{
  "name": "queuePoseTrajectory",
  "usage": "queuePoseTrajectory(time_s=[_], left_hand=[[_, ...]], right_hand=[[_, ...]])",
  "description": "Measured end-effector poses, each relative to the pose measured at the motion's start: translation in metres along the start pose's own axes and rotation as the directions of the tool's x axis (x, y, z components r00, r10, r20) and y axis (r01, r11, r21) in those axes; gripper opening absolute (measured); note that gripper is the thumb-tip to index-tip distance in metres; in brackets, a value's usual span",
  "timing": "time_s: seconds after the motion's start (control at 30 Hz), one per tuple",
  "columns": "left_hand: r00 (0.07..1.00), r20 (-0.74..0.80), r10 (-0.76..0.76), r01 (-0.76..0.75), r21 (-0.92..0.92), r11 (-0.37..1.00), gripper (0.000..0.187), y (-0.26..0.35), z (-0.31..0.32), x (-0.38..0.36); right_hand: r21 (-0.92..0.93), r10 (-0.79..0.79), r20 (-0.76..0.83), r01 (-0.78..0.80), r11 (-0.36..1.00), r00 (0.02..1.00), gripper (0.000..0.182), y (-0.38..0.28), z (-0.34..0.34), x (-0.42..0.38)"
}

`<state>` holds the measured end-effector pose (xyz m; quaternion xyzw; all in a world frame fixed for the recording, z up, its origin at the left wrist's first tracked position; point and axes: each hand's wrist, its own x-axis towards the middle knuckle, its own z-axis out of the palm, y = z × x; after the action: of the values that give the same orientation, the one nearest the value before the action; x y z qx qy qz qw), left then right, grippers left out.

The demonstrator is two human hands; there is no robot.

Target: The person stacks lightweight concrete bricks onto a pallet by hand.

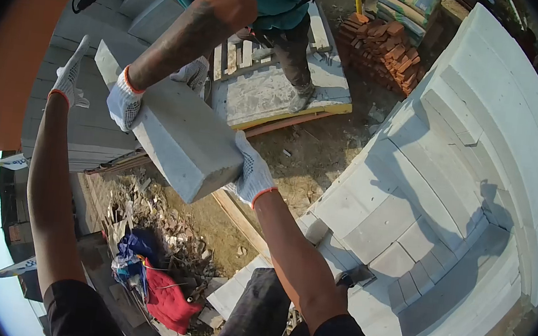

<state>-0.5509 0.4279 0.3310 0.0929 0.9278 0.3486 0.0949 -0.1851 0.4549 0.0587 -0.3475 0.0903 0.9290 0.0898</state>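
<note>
The long pale grey rectangular concrete block (175, 122) hung in mid-air, tilted, its lower square end nearest the camera and its upper end toward a co-worker standing above. The wearer's right hand (252, 173), in a white dotted work glove with an orange cuff, was cupped against the lower end's side, fingers curled round the edge. The left hand (68, 78), gloved the same way, was raised with fingers spread and held nothing, just beside the block's upper end without touching it. The co-worker's gloved hand (123, 103) gripped the block's long top edge, and a second gloved hand (192, 71) steadied the far side. The block looked stiff, heavy for its bulk and rough enough to grip, though its corners seemed likely to chip; support under the lower end and a palm along a long side seemed the safest hold. Below lay a stack of similar white blocks (453, 161), a red brick pile (383, 49), a wooden pallet (277, 87) and a red cloth among rubble (167, 298).
</note>
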Motion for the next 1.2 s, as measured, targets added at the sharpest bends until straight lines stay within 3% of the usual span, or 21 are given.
queuePoseTrajectory(time_s=[0.03, 0.1, 0.17, 0.3, 0.4, 0.47, 0.5, 0.53, 0.6, 0.67, 0.7, 0.77, 0.83, 0.87, 0.9, 0.93, 1.0, 1.07, 1.13, 1.17, 1.2], left_hand=[[0.994, 0.106, -0.03, 0.033, -0.019, 0.999, 0.108, 0.0, 0.009, 0.02], [0.961, 0.261, -0.091, 0.12, -0.097, 0.988, 0.101, -0.03, 0.031, 0.036], [0.912, 0.387, -0.139, 0.222, -0.18, 0.958, 0.093, -0.069, 0.048, 0.037], [0.874, 0.448, -0.186, 0.358, -0.337, 0.871, 0.079, -0.143, 0.055, -0.056], [0.853, 0.468, -0.231, 0.437, -0.397, 0.807, 0.069, -0.204, 0.091, -0.155], [0.747, 0.605, -0.275, 0.588, -0.41, 0.697, 0.063, -0.295, 0.134, -0.179], [0.809, 0.552, -0.202, 0.479, -0.419, 0.772, 0.071, -0.272, 0.192, -0.259], [0.862, 0.387, -0.328, 0.458, -0.316, 0.831, 0.073, -0.224, 0.245, -0.341], [0.826, 0.444, -0.348, 0.502, -0.298, 0.812, 0.071, -0.249, 0.326, -0.396], [0.783, 0.46, -0.419, 0.567, -0.248, 0.786, 0.078, -0.275, 0.412, -0.431], [0.778, 0.432, -0.456, 0.581, -0.22, 0.783, 0.082, -0.271, 0.449, -0.454], [0.55, 0.689, -0.473, 0.756, -0.17, 0.632, 0.087, -0.293, 0.518, -0.462], [0.608, 0.616, -0.5, 0.723, -0.171, 0.669, 0.066, -0.26, 0.564, -0.497], [0.632, 0.581, -0.513, 0.71, -0.17, 0.683, 0.058, -0.24, 0.584, -0.518], [0.626, 0.608, -0.488, 0.707, -0.179, 0.684, 0.058, -0.218, 0.595, -0.536], [0.62, 0.634, -0.462, 0.704, -0.189, 0.685, 0.058, -0.196, 0.604, -0.555], [0.598, 0.699, -0.393, 0.703, -0.222, 0.676, 0.064, -0.194, 0.611, -0.562], [0.362, 0.873, -0.328, 0.792, -0.101, 0.602, 0.052, -0.231, 0.641, -0.548], [0.203, 0.937, -0.283, 0.753, 0.036, 0.657, 0.038, -0.245, 0.627, -0.537], [0.154, 0.955, -0.255, 0.732, 0.064, 0.679, 0.03, -0.246, 0.61, -0.538], [0.056, 0.979, -0.198, 0.634, 0.118, 0.764, 0.046, -0.248, 0.591, -0.537]], right_hand=[[0.078, -0.23, 0.111, 0.222, 0.972, 0.967, 0.067, 0.022, -0.007, 0.006], [0.167, -0.234, 0.126, 0.212, 0.963, 0.964, 0.04, 0.026, -0.026, -0.019], [0.106, -0.349, 0.012, 0.346, 0.932, 0.937, 0.035, 0.045, -0.053, -0.015], [0.075, -0.293, -0.302, 0.328, 0.942, 0.907, 0.055, 0.037, -0.128, -0.074], [0.258, -0.228, -0.09, 0.244, 0.935, 0.97, 0.057, 0.038, -0.225, -0.139], [0.354, -0.261, -0.183, 0.311, 0.882, 0.948, 0.043, 0.036, -0.307, -0.169], [0.38, -0.318, -0.202, 0.374, 0.846, 0.926, 0.033, 0.039, -0.357, -0.18], [0.446, -0.282, -0.245, 0.366, 0.816, 0.927, 0.027, 0.039, -0.406, -0.191], [0.101, -0.377, -0.554, 0.509, 0.855, 0.743, 0.019, 0.028, -0.501, -0.223], [0.075, -0.551, -0.454, 0.646, 0.759, 0.7, 0.017, -0.001, -0.567, -0.256], [0.05, -0.495, -0.546, 0.616, 0.786, 0.676, 0.021, -0.031, -0.565, -0.276], [-0.016, -0.47, -0.648, 0.607, 0.795, 0.599, 0.029, -0.096, -0.561, -0.318], [-0.048, -0.49, -0.661, 0.619, 0.784, 0.568, 0.033, -0.126, -0.556, -0.335], [0.073, -0.581, -0.614, 0.771, 0.632, 0.534, 0.038, -0.141, -0.538, -0.344], [0.203, -0.663, -0.582, 0.874, 0.442, 0.471, 0.043, -0.149, -0.531, -0.349], [0.202, -0.656, -0.588, 0.871, 0.447, 0.473, 0.043, -0.144, -0.536, -0.352], [0.193, -0.582, -0.74, 0.935, 0.299, 0.338, 0.054, -0.118, -0.543, -0.349], [0.152, -0.623, -0.651, 0.878, 0.454, 0.434, 0.055, -0.076, -0.552, -0.337], [0.167, -0.493, -0.66, 0.75, 0.64, 0.567, 0.037, -0.03, -0.568, -0.302], [0.062, -0.45, -0.739, 0.716, 0.695, 0.501, 0.03, -0.015, -0.536, -0.291], [-0.015, -0.469, -0.673, 0.623, 0.782, 0.572, 0.028, -0.002, -0.514, -0.282]])
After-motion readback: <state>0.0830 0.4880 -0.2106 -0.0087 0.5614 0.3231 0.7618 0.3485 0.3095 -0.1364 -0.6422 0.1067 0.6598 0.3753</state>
